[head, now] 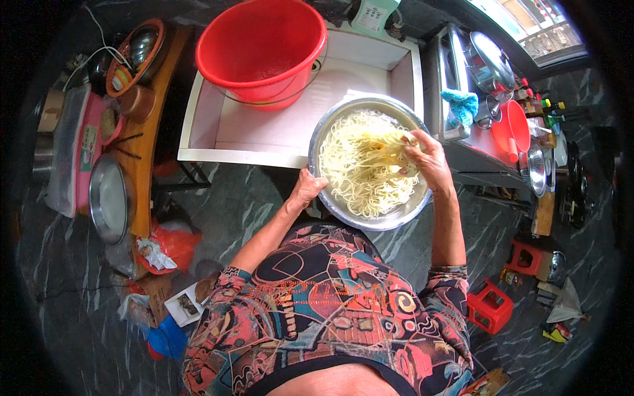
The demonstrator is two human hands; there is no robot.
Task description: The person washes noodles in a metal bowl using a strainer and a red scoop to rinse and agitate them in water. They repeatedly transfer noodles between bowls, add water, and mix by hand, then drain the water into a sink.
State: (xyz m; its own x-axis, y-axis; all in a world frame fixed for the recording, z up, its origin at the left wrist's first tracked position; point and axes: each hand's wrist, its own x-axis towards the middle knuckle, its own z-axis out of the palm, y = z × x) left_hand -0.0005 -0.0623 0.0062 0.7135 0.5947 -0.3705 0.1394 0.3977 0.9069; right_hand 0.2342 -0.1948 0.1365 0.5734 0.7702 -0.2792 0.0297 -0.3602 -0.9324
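Observation:
A round metal basin [396, 222] full of pale yellow noodles [366, 163] is in front of me, overlapping the front right corner of a white sink [247, 133]. My left hand [312, 188] grips the basin's left rim, thumb on the edge. At the right side of the basin, my right hand [427, 157] has its fingers closed on a bunch of noodles, lifting strands above the rest. Part of the fingertips is hidden by the strands. Whether the basin rests on the sink edge cannot be made out.
A large red bucket [262, 49] with a wire handle stands in the sink. Right of it, a counter holds a light-blue cloth [461, 105], a red dipper [511, 127] and several bottles. A wooden table [148, 163] is at left, with a metal bowl [109, 198]. Red stools [490, 306] stand on the floor.

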